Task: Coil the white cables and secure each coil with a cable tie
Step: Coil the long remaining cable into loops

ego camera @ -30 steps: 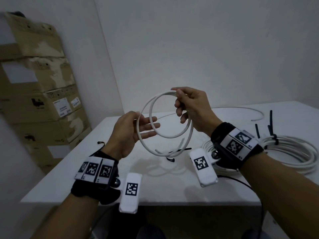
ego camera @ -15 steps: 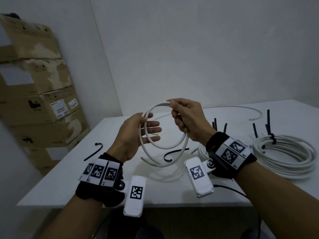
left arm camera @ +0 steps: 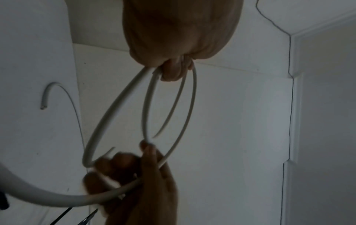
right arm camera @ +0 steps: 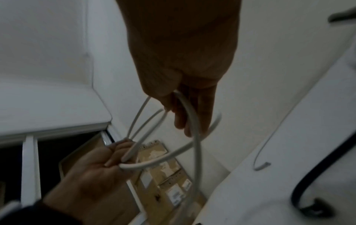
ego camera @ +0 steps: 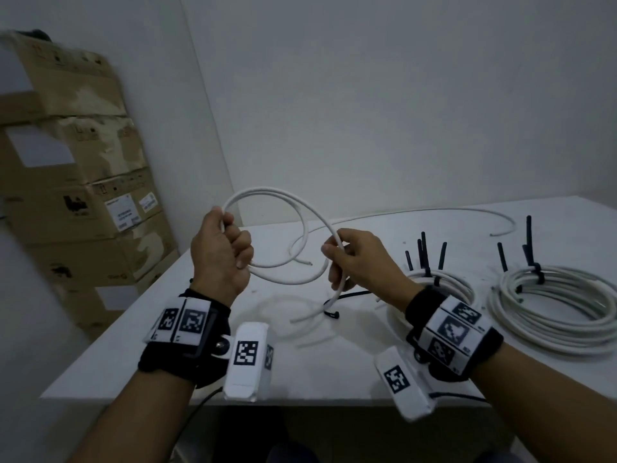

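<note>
I hold a loosely coiled white cable (ego camera: 267,190) in the air above the table's left half. My left hand (ego camera: 233,243) grips the loops on the left in a fist; the left wrist view shows its fingers (left arm camera: 172,71) curled round the strands (left arm camera: 108,121). My right hand (ego camera: 337,253) pinches one strand on the right side, and its free tail hangs down to the table. The right wrist view shows that strand (right arm camera: 194,129) running through the right hand's fingers (right arm camera: 192,115). A loose black cable tie (ego camera: 347,294) lies on the table below the coil.
Two tied white coils (ego camera: 447,285) (ego camera: 551,309) with upright black tie ends lie on the table's right half. A long loose white cable (ego camera: 434,212) curves along the back. Stacked cardboard boxes (ego camera: 83,195) stand against the left wall. The table's front edge (ego camera: 200,397) is near my wrists.
My hands have moved apart. The left hand has closed from flat fingers into a fist on the loops, the right hand has dropped to the right, and the coil has spread wider.
</note>
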Tool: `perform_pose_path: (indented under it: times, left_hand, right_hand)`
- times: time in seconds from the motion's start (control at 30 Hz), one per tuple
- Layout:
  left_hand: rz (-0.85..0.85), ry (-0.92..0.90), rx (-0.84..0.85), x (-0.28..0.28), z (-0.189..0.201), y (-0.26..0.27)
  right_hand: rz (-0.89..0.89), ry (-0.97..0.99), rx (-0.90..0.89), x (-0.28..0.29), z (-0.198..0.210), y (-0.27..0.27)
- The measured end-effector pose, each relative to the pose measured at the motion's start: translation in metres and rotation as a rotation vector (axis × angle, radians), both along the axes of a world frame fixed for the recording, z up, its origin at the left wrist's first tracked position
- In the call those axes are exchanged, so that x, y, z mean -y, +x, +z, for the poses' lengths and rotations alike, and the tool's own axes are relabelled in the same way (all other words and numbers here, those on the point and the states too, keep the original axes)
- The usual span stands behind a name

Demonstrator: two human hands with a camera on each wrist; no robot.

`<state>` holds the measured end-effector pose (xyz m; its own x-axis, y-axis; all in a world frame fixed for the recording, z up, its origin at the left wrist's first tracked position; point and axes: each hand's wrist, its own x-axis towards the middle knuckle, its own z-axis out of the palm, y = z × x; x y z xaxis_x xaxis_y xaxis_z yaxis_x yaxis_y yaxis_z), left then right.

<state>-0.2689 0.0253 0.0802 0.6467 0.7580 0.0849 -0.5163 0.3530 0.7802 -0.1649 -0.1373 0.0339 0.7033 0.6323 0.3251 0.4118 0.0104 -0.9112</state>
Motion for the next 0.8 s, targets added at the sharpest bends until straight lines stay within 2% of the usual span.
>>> perform_pose_path:
  times: [0.1,0.2,0.3,0.4,0.47,0.5,0.57,0.67,0.8]
  left_hand:
    - [0.005,0.016,-0.006,-0.008,0.003,-0.003]
    - [0.007,0.037,-0.021,-0.018,0.004,-0.007]
    - [0.001,0.069,-0.032,-0.022,0.001,-0.009]
    - [-0.026,0.094,-0.022,-0.013,-0.004,-0.008]
    - [-0.038,0.103,-0.004,-0.005,-0.004,-0.006]
    - [-0.043,0.102,0.007,-0.002,-0.004,-0.005]
    - [-0.057,0.088,0.029,0.000,-0.002,-0.004]
    - [-0.105,0.051,0.074,-0.001,0.001,-0.005]
    - [-0.152,-0.015,0.117,-0.003,0.004,-0.007]
  right_hand:
    - [0.004,-0.030,0.026,0.009,0.002,0.004]
    - [0.031,-0.066,0.170,0.020,0.008,0.001]
    - [0.084,0.004,0.198,0.025,0.015,-0.003]
    - [0.094,0.215,-0.094,0.019,0.019,-0.003]
    - [0.173,0.298,-0.290,0.015,0.019,-0.009]
    - [0.225,0.301,-0.342,0.013,0.016,-0.012]
    - [0.299,0.254,-0.340,0.010,0.010,-0.019]
    - [0.232,0.141,-0.121,0.008,0.000,-0.026]
    - [0.029,-0.049,0.544,0.006,-0.013,-0.023]
